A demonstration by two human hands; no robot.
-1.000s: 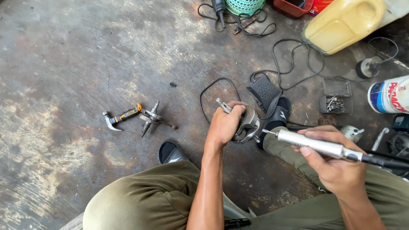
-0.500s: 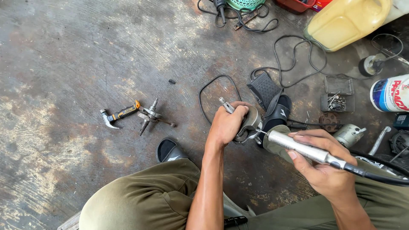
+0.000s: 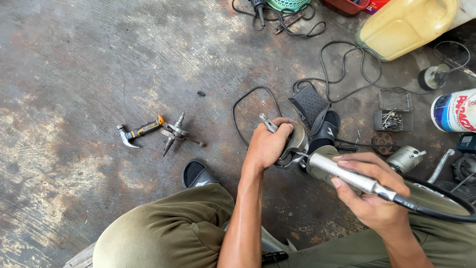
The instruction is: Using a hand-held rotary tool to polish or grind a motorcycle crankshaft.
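Note:
My left hand [image 3: 268,144] grips a round metal engine part [image 3: 295,143] with a short shaft sticking out past my fingers, held just above the concrete floor. My right hand [image 3: 369,194] holds a silver rotary handpiece [image 3: 344,173] like a pen, its tip touching the part. A black flexible shaft [image 3: 444,211] runs from the handpiece off to the right. Both my knees, in olive trousers, frame the bottom of the view.
A small hammer [image 3: 137,132] and a crankshaft [image 3: 177,134] lie to the left. A black foot pedal [image 3: 308,102] with cables, a clear box of bits [image 3: 393,119], a yellow jerrycan [image 3: 405,23], a white can [image 3: 453,111] and a small motor [image 3: 405,157] sit at right.
The handpiece tip has moved left, closer in against the metal part. My left hand keeps the same grip; the view has shifted slightly.

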